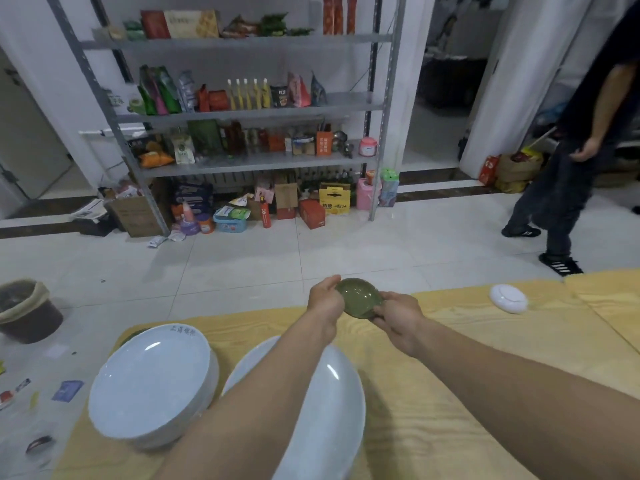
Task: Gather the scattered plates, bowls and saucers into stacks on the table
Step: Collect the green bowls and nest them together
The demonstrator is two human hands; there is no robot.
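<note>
Left grip [323, 299] and right grip [398, 318] both pinch green bowl [358, 297] at its rim, over worktop [485, 358] far edge. Plate stack [149, 382] built, big plate [332, 410] beside it. White dish [508, 298] (upturned, far right) not yet gathered. Roughly midway, I'd say.

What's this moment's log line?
left hand, right hand: both hold green saucer | white plates: stacked near left | white dish: far right

On the table [450, 358] a plate stack [149, 382] stands just left of a large plate [332, 427], with a small dish [508, 298] well apart rightward.
</note>
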